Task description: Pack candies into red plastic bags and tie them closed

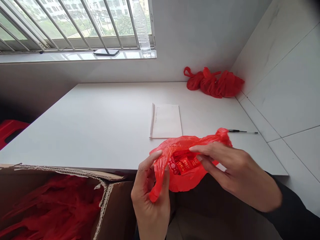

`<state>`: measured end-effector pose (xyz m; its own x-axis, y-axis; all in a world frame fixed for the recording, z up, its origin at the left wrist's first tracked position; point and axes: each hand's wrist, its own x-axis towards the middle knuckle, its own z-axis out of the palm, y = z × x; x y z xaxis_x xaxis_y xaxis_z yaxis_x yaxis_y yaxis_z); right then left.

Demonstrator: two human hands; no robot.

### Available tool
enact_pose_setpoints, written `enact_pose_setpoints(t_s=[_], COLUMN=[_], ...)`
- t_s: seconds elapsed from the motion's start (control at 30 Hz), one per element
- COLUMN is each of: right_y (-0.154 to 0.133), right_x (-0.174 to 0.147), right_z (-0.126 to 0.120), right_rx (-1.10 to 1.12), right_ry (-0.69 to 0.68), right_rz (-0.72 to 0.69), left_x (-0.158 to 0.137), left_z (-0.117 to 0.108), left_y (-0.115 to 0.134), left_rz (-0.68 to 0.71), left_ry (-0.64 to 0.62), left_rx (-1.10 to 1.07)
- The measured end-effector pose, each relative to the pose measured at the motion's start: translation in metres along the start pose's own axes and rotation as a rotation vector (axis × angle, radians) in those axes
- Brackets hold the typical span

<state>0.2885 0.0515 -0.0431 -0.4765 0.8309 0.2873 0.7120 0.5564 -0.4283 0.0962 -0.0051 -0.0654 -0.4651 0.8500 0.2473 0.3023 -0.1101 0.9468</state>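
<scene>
A red plastic bag (187,182) is held up at the table's front edge, its mouth spread wide. Inside lie several small red packets (184,164) with pale printing, partly covered by the folds. My left hand (152,196) grips the bag's left rim between thumb and fingers, and a handle loop hangs over the palm. On the other side, my right hand (225,163) pinches the right part of the rim, with thumb and forefinger by the opening. What the remaining right fingers touch is hidden.
On the white table (107,123) lie a paper pad (167,121), a pen (242,131) and bundled red bags (215,82). An open cardboard box (116,203) full of red bags stands front left. The windowsill holds a phone (106,52) and a plastic bottle (142,30).
</scene>
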Motion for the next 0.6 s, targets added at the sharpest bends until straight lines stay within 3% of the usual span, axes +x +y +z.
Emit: enact_pose_setpoints(t_s=[0.1,0.17,0.37,0.47,0.53,0.6], right_y=[0.001,0.011,0.055,0.065,0.065,0.062], right_x=[-0.007,-0.007,-0.002,-0.001,-0.004,-0.012], right_z=[-0.018,-0.02,-0.007,-0.013,-0.022,-0.033], right_rx=[-0.103,-0.243,-0.275,-0.296,-0.14,-0.039], right_ry=[0.367,0.438,0.271,0.199,0.078,0.067], right_rz=[0.053,0.138,0.273,0.315,0.406,0.396], left_x=[-0.001,-0.002,0.003,0.008,0.009,0.006], left_z=[-0.004,-0.007,-0.021,-0.031,-0.036,-0.04], left_y=[0.006,0.009,0.003,-0.001,0.004,0.013], left_rz=[-0.019,-0.027,0.093,0.125,0.1,0.065], left_ry=[-0.075,-0.147,-0.278,-0.212,-0.134,-0.021], left_rx=[-0.012,-0.029,-0.027,0.073,0.126,0.13])
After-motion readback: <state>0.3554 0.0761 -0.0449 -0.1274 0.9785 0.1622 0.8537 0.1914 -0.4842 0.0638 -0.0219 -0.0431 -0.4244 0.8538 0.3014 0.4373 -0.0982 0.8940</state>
